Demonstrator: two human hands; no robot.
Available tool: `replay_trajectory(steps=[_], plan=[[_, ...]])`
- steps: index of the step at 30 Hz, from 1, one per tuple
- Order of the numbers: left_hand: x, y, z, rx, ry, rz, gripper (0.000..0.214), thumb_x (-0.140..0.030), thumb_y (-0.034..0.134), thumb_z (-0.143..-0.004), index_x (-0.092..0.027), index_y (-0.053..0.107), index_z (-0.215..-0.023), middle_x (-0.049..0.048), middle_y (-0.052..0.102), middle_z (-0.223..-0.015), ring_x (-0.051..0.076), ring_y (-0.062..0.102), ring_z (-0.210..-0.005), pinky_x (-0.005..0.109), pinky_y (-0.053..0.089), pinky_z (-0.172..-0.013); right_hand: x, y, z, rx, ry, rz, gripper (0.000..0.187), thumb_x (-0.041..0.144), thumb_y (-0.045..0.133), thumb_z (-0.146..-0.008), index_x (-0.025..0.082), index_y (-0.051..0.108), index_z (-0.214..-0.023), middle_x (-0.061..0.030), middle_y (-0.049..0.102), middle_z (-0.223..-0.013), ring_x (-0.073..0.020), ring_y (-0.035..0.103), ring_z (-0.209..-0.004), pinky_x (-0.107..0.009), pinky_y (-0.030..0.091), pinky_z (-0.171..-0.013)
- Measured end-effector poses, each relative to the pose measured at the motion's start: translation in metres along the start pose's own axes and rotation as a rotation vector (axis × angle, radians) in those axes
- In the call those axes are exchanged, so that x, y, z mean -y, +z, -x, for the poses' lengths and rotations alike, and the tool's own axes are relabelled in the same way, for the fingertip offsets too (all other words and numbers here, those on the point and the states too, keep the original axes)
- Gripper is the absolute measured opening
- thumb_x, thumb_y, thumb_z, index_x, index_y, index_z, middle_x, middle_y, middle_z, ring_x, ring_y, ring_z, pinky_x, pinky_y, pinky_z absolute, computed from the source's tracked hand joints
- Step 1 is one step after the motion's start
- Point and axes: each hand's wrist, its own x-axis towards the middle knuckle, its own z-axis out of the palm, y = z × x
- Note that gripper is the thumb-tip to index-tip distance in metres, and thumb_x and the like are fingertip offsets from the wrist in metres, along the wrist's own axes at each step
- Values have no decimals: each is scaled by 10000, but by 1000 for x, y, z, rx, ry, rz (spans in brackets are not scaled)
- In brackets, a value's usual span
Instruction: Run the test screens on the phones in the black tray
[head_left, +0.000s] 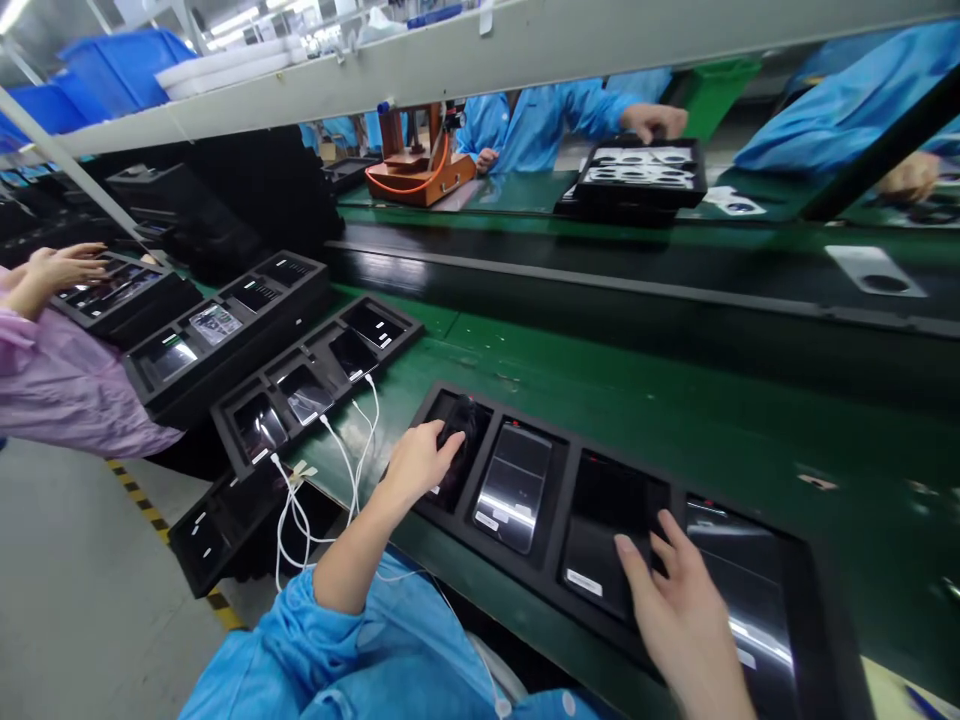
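Observation:
A black tray (559, 572) lies before me on the green bench, with dark, glossy phone-like devices in its compartments. My left hand (418, 462) is over the left-end compartment, fingers curled at a dark, fuzzy-edged item (466, 425) that I cannot make out. My right hand (686, 610) hovers over or touches the right side of the third device (600, 520), its fingers apart and nothing visible in them. Between my hands sits another device (514, 480) with white labels. The wide device (739, 560) at the right end shows bright reflections.
White cables (349, 470) run from a second device tray (319, 380) at left. Beyond stands another tray (225, 325), near a co-worker's pink sleeve (71, 385). A tilted tray (225, 525) juts below the bench edge. A shelf beam (480, 60) crosses above; co-workers in blue (525, 125) sit opposite.

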Motion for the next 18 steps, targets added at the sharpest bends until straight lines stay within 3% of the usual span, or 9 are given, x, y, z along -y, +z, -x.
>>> replay_trajectory(steps=[2,5,8,11,14,16,18], plan=[[6,-2,4,2,0,35,343,-437,561,-1097,-206,696,-882,41,708,-776,228,672,-754,308,410,-679,-8,-10,-3,-1,44,6,1170,904,742,-708,205,527,-1621,-255,570,-1588,-474,588,-1427,-642,420,-1233],[19,-8,12,-3,2,80,320,-432,544,-1098,-201,703,-943,28,714,-791,209,665,-733,290,417,-658,-21,-24,6,-11,64,84,1030,891,768,-698,213,668,-1467,-220,683,-1455,-472,662,-1321,-644,496,-1164],[33,-17,21,57,28,132,309,-459,572,-1078,-200,739,-1049,16,729,-793,205,676,-716,284,465,-667,-33,-28,22,-29,43,180,963,873,752,-744,209,691,-1439,-204,723,-1382,-433,743,-1134,-592,610,-998],[43,-22,30,163,53,122,344,-484,598,-1062,-207,761,-1184,23,743,-814,225,702,-735,311,530,-715,-41,-21,36,-18,-91,337,974,869,692,-813,191,644,-1511,-221,681,-1427,-438,726,-1145,-582,620,-941],[39,-18,39,64,103,-43,446,-461,648,-1039,-193,705,-1392,110,786,-1114,300,749,-1059,408,593,-957,-40,-6,49,-32,-306,466,1012,872,633,-861,159,569,-1578,-238,619,-1444,-464,630,-1298,-596,584,-992],[28,-11,44,-16,170,-156,566,-435,696,-1015,-172,627,-1512,171,708,-1419,347,646,-1365,468,540,-1152,-35,5,56,-63,-405,504,1013,877,567,-906,150,525,-1611,-256,558,-1466,-484,554,-1378,-624,553,-1028],[12,-3,47,10,196,-265,639,-397,708,-1008,-142,572,-1577,210,572,-1621,376,535,-1514,496,490,-1238,-28,14,61,-94,-476,533,1019,889,493,-935,131,511,-1615,-290,493,-1498,-522,488,-1426,-689,506,-1067]])
